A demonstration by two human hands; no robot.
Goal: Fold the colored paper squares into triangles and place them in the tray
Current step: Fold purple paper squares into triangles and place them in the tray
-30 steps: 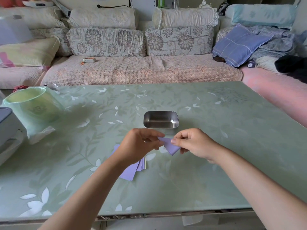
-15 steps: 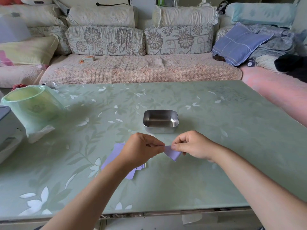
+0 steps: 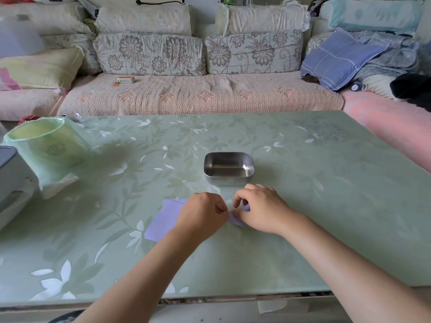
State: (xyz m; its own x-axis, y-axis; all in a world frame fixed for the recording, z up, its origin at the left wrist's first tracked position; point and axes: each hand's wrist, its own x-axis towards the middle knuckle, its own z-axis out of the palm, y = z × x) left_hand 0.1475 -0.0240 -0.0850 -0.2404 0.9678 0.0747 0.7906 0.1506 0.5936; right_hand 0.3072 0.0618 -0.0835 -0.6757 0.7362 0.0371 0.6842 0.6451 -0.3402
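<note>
Green table (image 3: 326, 206) with white flowers is sitting in front of a long sofa (image 3: 198, 96). Two hands are meeting low over it, knuckles up. The left hand (image 3: 203, 217) and right hand (image 3: 261, 210) are both pinching one small folded purple paper (image 3: 234, 220), just in front of one shiny tray (image 3: 228, 180). One purple pile of squares (image 3: 163, 220) is lying partly hidden by the left hand; I cannot count its sheets.

Brightness: soft, even daylight, slightly washed out
Shadows: one broad, soft-edged shadow on the pale green flower-patterned glass table (image 3: 326, 206), right of the translucent green plastic-lined round bin (image 3: 46, 145), centre left of the frame
Glare: dull reflections inside the small rectangular stainless steel tray (image 3: 228, 157)
Distortion: wide-angle bend; the cream floral-patterned fabric sofa (image 3: 198, 96) and table edges curve toward the corners
Sharpness: centre clear, upper left hazy
</note>
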